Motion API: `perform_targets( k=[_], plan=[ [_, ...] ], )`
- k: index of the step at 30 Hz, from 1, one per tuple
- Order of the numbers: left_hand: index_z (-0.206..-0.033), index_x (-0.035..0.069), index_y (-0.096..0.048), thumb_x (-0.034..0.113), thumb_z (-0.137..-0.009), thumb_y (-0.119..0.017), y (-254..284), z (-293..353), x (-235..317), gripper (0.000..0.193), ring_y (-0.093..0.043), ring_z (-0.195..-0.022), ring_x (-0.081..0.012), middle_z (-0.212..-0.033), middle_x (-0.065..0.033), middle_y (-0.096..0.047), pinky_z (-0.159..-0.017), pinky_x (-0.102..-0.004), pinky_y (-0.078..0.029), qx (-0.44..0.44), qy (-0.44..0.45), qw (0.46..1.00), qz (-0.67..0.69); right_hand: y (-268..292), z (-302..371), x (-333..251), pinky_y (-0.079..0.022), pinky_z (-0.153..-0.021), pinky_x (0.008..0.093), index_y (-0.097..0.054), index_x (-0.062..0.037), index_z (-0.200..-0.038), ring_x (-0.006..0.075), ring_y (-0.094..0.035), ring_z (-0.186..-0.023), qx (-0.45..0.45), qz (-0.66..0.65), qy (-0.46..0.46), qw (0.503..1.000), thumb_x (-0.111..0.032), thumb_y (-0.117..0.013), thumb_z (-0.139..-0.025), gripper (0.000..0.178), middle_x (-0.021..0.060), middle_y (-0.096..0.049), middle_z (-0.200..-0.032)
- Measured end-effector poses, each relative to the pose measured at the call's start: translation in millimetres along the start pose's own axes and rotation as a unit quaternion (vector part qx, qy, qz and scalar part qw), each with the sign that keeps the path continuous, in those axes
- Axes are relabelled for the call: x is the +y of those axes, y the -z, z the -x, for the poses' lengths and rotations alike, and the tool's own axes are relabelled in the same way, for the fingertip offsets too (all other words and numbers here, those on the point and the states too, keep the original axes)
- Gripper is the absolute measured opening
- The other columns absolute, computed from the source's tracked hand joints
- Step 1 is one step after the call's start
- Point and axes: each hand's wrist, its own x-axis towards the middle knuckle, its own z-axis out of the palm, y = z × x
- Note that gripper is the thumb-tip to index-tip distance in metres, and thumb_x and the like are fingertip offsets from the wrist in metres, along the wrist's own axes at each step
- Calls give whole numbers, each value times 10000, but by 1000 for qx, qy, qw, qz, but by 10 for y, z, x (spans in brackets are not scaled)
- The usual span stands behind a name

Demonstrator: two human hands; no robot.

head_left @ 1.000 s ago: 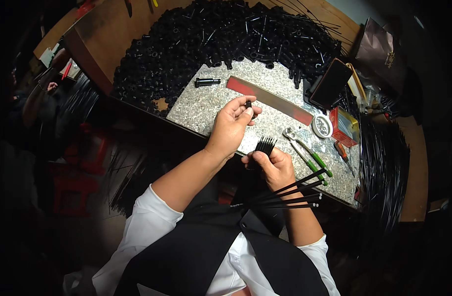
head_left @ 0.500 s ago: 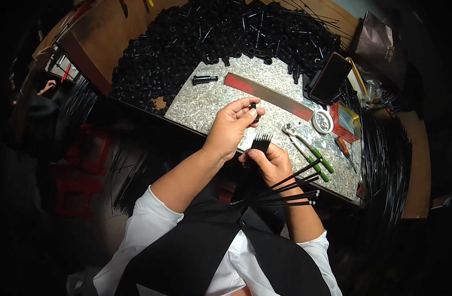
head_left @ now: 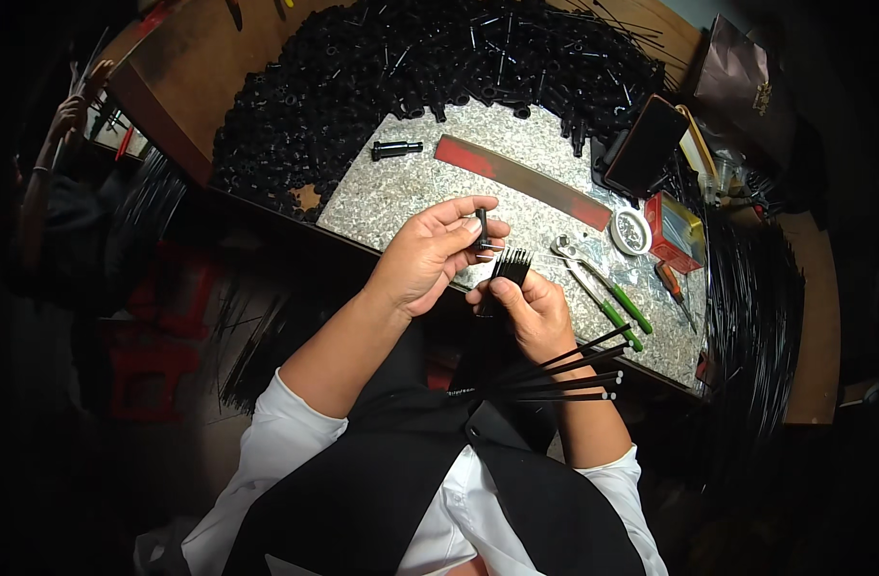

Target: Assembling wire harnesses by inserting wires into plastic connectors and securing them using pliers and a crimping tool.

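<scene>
A small black tubular piece (head_left: 481, 228) is pinched between the thumb and fingers of my left hand (head_left: 428, 252). Just below and right of it, my right hand (head_left: 535, 312) grips a flat row of thin black cables (head_left: 510, 272), their pale wire tips pointing up. The lower end of the black piece is close to the leftmost tips; I cannot tell whether they touch. Long black rods (head_left: 564, 376) with pale ends stretch across my right forearm from my lap. Beyond my hands, a single black fitting (head_left: 397, 150) lies on the speckled tabletop (head_left: 401, 197).
A big heap of black tubular parts (head_left: 363, 86) covers the back. A red-brown bar (head_left: 521, 182), green-handled pliers (head_left: 607, 293), a white round dish (head_left: 630, 232), a red box (head_left: 675, 230), a screwdriver (head_left: 672, 283) and a phone (head_left: 646, 149) lie right. Another person's hand (head_left: 70, 115) shows far left.
My left hand has shifted slightly left, and the black piece in it now sits lower and nearer the cable tips. My right hand has moved a little right, keeping its grip.
</scene>
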Motion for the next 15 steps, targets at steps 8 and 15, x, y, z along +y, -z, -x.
perform_targets(
  k=[8, 15],
  plan=[
    [-1261, -20, -478, 57, -939, -471, 16, -10, -34, 331, -624, -954, -172, -1088, -144, -607, -829, -274, -531, -34, 29, 999, 6, 0, -23, -6, -476, -683, 222, -633, 18, -965, 78, -590, -738, -6, 17, 13, 1000, -142, -545, -933, 186, 44, -671, -809],
    [-1262, -19, -474, 65, -935, -489, 56, -14, 11, 338, -626, -951, -174, -1095, -140, -607, -822, -281, -535, -66, 51, 996, 11, -15, -47, -1, -468, -676, 226, -643, 10, -926, 74, -581, -727, -3, 37, 22, 999, -146, -579, -912, 169, 36, -667, -796]
  ],
)
